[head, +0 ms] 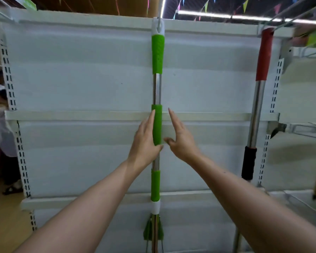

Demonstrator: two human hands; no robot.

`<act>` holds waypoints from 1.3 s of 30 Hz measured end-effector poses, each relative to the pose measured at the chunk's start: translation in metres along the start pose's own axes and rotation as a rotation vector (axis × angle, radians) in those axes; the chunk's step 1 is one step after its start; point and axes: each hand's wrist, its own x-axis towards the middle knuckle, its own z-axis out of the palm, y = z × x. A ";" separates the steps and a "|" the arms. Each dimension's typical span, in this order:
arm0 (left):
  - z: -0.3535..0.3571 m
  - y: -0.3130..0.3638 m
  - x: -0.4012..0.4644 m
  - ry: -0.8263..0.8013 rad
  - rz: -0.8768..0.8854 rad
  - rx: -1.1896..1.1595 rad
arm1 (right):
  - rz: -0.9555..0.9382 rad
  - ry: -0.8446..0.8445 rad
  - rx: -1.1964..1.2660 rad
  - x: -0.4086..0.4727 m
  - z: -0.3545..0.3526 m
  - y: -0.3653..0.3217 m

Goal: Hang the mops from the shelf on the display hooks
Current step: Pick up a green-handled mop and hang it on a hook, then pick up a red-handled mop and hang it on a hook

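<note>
A green-handled mop (157, 53) hangs upright in the middle of the white display panel, its white cap caught on a metal hook (160, 14) at the top. My left hand (146, 141) lies flat against the left side of its middle green grip, fingers straight. My right hand (181, 137) is just right of the grip with straight fingers, a small gap between it and the pole. A second mop (263, 57) with a red top grip and a black lower grip hangs at the right.
The white back panel (80, 79) has slotted uprights (8, 77) on both sides and horizontal rails (71, 115). Wire shelves (306, 128) jut out at the far right. A shelf with goods stands at the far left.
</note>
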 end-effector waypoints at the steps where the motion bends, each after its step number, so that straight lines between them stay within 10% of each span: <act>1: 0.001 0.002 -0.011 -0.024 -0.013 -0.002 | 0.033 -0.005 -0.032 -0.015 -0.003 0.006; 19: 0.129 0.190 -0.167 -0.763 0.061 -0.462 | 0.669 0.206 -0.533 -0.306 -0.221 0.040; 39: 0.359 0.638 -0.319 -1.129 0.486 -0.489 | 1.240 0.330 -0.863 -0.656 -0.619 0.095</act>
